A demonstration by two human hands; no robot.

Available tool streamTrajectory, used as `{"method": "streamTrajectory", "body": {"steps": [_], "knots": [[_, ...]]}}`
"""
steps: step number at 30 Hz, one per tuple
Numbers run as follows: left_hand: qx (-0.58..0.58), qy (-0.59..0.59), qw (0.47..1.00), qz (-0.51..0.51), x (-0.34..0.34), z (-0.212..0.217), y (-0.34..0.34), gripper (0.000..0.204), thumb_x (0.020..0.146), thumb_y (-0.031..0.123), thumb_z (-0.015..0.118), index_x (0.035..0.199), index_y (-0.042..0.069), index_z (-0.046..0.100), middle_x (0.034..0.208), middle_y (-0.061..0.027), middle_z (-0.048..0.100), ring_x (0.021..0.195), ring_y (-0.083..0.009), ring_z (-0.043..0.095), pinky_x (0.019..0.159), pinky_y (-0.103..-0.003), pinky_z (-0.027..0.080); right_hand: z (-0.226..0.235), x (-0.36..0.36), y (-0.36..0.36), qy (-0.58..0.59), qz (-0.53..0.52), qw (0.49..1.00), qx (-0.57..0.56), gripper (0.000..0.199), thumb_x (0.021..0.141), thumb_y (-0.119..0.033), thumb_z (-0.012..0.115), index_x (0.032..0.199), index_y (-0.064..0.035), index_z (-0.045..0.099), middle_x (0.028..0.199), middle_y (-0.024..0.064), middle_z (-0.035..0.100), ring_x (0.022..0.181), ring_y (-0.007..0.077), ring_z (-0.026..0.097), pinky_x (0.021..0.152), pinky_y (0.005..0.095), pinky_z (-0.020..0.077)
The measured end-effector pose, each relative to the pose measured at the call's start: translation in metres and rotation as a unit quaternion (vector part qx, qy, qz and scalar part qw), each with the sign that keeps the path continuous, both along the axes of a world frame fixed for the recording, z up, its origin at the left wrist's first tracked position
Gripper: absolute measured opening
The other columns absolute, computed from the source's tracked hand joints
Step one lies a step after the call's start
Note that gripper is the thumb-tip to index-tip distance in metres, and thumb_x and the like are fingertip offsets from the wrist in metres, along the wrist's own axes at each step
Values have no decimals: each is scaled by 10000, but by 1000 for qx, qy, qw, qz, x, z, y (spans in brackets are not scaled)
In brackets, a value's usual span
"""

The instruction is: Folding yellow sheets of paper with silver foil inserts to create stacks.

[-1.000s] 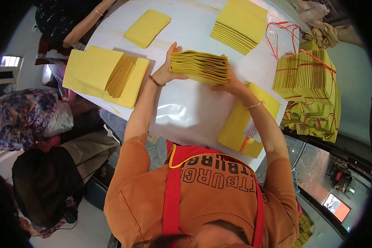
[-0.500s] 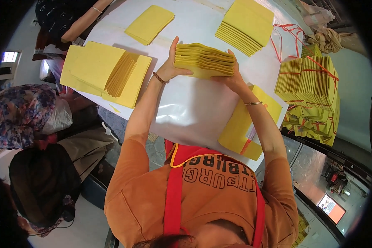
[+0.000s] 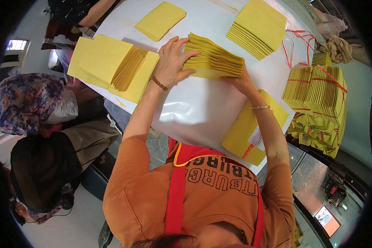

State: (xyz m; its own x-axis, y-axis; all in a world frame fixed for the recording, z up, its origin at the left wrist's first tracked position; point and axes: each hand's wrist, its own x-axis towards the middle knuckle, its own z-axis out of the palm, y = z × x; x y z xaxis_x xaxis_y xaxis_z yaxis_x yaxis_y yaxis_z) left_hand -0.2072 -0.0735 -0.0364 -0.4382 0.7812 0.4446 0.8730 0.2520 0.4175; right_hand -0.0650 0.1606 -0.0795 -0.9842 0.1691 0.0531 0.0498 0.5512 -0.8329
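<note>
A thick stack of folded yellow paper (image 3: 215,58) is held on edge above the white table, its many layers fanned and slightly wavy. My right hand (image 3: 240,81) grips its right end, with most of the fingers hidden behind the paper. At the left end is my left hand (image 3: 169,62), fingers spread apart, the fingertips at the edge of the layers and the thumb pointing right just below. Under my right forearm lies a yellow paper piece (image 3: 239,134) with a pale strip and a red mark.
Yellow paper stacks lie at the left (image 3: 99,62), far middle (image 3: 161,20) and far right (image 3: 258,29) of the white table (image 3: 190,111). Bundles tied with red string (image 3: 314,89) stand at the right. People (image 3: 27,103) are at the left, one arm (image 3: 97,12) near the far edge.
My left hand has loosened from the stack's left end and its fingers have spread. The stack now tilts down toward the right. The view has shifted slightly.
</note>
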Motion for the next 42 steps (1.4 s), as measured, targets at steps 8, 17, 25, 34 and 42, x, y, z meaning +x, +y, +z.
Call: {"method": "streamTrajectory", "body": {"steps": [8,17,25,34,42], "knots": [[3,13,1000,20,4,4,2,508,560,197,794,1022,171,583,1286,-65,403,1227,-338,313,968,-464,269,4,1,-6,-6,-25,999,-41,573,654,-124,755,1172,-72,516,1170,113,435,1113,307,376,996,383,319],[67,129,988,54,24,-14,-5,403,620,134,732,1003,146,607,1022,21,542,1026,-208,452,827,-378,315,-11,4,2,36,8,999,34,578,656,-127,758,1170,-59,502,1173,119,440,1113,304,387,985,382,332],[12,52,995,82,26,-1,-2,515,606,128,754,1088,144,573,972,-8,541,972,-225,465,822,-377,324,-9,4,0,19,2,999,29,575,662,-134,757,1172,-63,502,1164,122,445,1117,307,388,987,378,331],[-41,10,998,46,15,9,2,556,611,123,758,1111,143,516,955,1,525,963,-220,458,809,-384,305,-6,3,0,12,10,999,28,550,681,-173,743,1169,-66,511,1152,114,446,1120,307,381,990,389,321],[-38,-53,996,61,14,6,4,532,623,131,759,1096,127,515,933,2,551,966,-218,459,820,-381,292,-7,3,0,9,0,1000,25,532,678,-191,743,1152,-80,530,1164,121,435,1135,312,364,995,396,313]]}}
